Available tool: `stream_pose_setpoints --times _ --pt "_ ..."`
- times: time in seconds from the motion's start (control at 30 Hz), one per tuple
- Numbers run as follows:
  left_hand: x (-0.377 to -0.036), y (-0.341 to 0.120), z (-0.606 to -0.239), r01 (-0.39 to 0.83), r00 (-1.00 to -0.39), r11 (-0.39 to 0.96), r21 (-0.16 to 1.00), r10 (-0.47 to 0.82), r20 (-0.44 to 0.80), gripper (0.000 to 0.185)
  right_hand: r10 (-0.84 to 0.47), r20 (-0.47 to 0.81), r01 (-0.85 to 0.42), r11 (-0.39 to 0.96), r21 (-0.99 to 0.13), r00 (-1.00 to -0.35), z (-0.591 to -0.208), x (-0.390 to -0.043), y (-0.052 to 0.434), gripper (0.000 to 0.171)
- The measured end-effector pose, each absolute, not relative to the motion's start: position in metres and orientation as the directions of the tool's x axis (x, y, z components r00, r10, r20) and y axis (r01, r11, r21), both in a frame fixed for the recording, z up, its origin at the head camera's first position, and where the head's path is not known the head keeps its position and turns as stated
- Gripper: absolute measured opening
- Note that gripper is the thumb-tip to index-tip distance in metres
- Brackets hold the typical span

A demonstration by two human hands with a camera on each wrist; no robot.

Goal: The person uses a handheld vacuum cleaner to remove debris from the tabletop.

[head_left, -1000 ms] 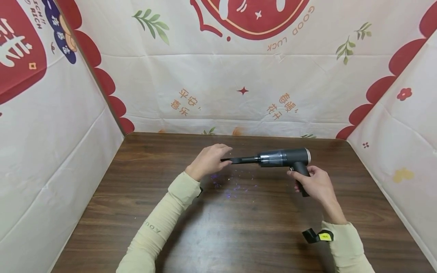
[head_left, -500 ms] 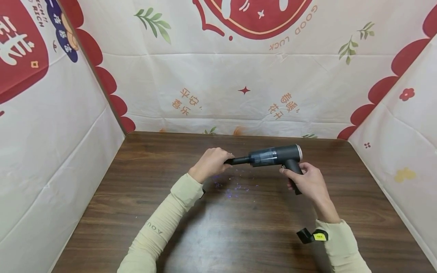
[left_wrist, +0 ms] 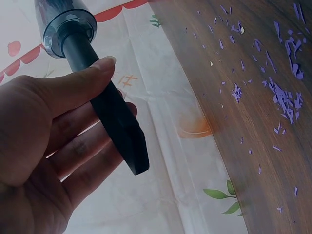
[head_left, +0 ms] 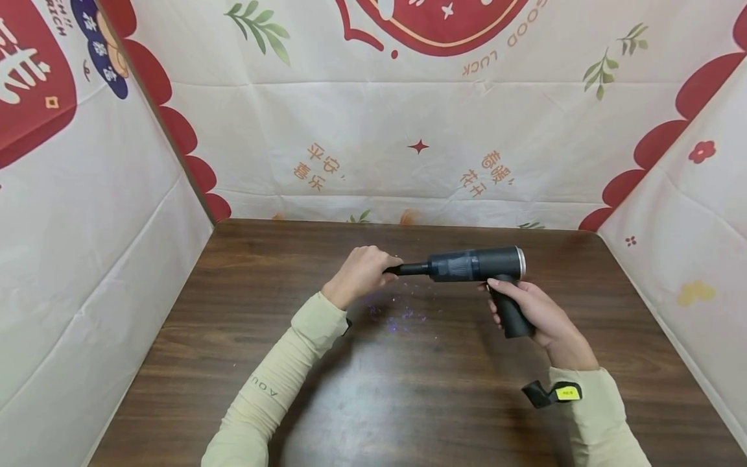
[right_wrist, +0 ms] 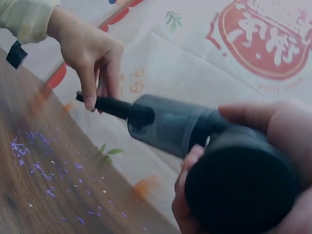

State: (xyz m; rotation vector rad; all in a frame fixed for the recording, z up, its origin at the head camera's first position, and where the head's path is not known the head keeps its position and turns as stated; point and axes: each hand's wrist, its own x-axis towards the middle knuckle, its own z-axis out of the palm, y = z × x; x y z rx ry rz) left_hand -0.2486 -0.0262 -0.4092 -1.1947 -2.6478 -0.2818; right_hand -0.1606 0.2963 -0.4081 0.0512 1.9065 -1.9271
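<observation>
A dark handheld vacuum cleaner [head_left: 497, 263] with a clear dust cup [right_wrist: 168, 127] is held level above the table, its nozzle toward the left. My right hand [head_left: 547, 318] grips the handle, thumb near its top. At the other end, my left hand [head_left: 358, 275] pinches the narrow black nozzle [left_wrist: 116, 119]. In the left wrist view the thumb lies across the nozzle and the fingers are behind it; the slanted tip sticks out past them. Purple scraps [left_wrist: 285, 100], small and thin, lie scattered on the table below the nozzle, with a few pale bits among them.
The brown wood-grain table [head_left: 443, 402] meets a white printed cloth [head_left: 373, 130] along its back edge. Similar cloth walls stand at left [head_left: 111, 259] and right [head_left: 694, 233]. Black straps sit at both wrists.
My left hand's fingers have closed around the nozzle from a looser hold. The vacuum cleaner shifted left, then slightly back right. The scraps lie as before.
</observation>
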Motion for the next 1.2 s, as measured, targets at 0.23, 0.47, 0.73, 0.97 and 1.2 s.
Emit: stream_pose_setpoints --times 0.23,0.47,0.73,0.97,1.2 --pt "-0.248 -0.025 -0.409 0.756 -0.640 0.649 0.088 0.702 0.314 0.012 -0.502 -0.180 0.292 -0.154 -0.944 -0.846 -0.417 -0.165 0.303 0.038" --pt "-0.247 -0.026 -0.416 0.748 -0.650 0.654 0.110 0.691 0.317 0.011 -0.663 -0.109 0.407 -0.314 -0.857 -0.741 -0.420 -0.164 0.300 0.044" --pt "-0.249 -0.026 -0.418 0.742 -0.654 0.662 0.105 0.682 0.327 0.014 -0.661 -0.108 0.428 -0.344 -0.836 -0.742 -0.422 -0.164 0.298 0.043" --pt "-0.248 -0.024 -0.418 0.740 -0.656 0.667 0.090 0.685 0.318 0.015 -0.635 -0.106 0.387 -0.322 -0.864 -0.765 -0.426 -0.165 0.300 0.040" --pt "-0.249 -0.022 -0.419 0.744 -0.654 0.659 0.111 0.686 0.317 0.017 -0.631 -0.111 0.387 -0.318 -0.866 -0.768 -0.426 -0.165 0.300 0.035"
